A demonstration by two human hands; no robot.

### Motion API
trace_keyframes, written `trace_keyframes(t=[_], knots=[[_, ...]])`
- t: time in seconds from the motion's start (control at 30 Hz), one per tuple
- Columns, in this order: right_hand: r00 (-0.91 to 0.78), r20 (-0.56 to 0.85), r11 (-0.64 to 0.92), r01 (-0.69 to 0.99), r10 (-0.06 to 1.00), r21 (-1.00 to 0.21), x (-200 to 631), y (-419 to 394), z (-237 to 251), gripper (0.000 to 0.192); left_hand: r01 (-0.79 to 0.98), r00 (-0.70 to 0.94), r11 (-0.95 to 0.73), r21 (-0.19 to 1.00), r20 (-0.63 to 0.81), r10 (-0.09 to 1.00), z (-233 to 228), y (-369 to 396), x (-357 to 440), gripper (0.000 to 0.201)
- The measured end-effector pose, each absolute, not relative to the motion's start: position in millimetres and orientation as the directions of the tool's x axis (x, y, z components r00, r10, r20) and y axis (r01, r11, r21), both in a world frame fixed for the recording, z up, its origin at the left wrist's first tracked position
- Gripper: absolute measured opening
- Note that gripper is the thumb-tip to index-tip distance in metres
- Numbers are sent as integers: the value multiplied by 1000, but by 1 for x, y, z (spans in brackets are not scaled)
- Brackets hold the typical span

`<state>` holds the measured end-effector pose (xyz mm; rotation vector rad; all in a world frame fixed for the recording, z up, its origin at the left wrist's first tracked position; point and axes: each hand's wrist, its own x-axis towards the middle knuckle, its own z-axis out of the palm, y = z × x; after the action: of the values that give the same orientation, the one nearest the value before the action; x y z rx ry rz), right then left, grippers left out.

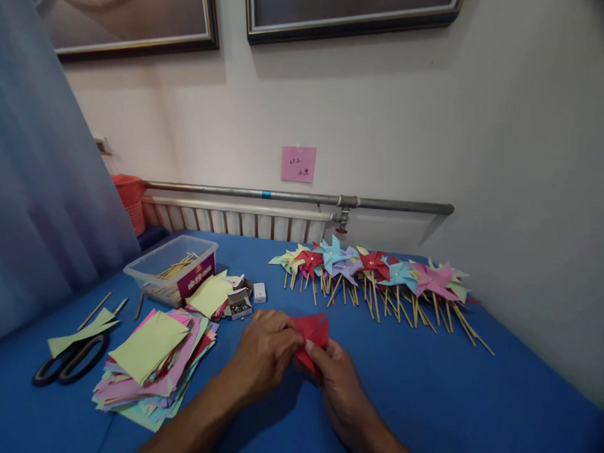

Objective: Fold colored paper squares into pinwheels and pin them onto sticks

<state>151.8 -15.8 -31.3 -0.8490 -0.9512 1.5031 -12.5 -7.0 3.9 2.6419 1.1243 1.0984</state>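
The left hand (270,349) and right hand (342,392) both pinch a folded red paper (315,330) between them, over the blue worktop (449,400). At ten o'clock from it, a small open box (240,310) holds tiny metal pieces, with a white box (260,293) near it. Farther along ten o'clock, a clear plastic tub (200,273) holds thin sticks (180,266); beyond it stands a red basket (136,217), its contents hidden. Pinwheels (397,274) lie toward one o'clock.
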Motion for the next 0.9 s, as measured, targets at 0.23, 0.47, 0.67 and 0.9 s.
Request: trace_keyframes(t=[0.23, 0.47, 0.67, 0.9], knots=[[-161, -23, -89, -417, 987, -905, 154, -20, -24, 36, 640, 487, -737, 220, 626, 610, 2, -7, -11, 32], [-90, -33, -66, -392, 995, -918, 156, -11, -37, 33, 580, 399, -696, 424, 596, 696, 8, -12, -11, 25], [-44, -37, -50, -351, 998, -935, 158, -9, -42, 31, 409, 18, -316, 856, 339, 941, 15, -8, -10, 17], [-58, 3, -11, -251, 998, -968, 158, -7, -44, 32, -36, 144, 99, 994, -93, 985, -4, 0, 1, 32]])
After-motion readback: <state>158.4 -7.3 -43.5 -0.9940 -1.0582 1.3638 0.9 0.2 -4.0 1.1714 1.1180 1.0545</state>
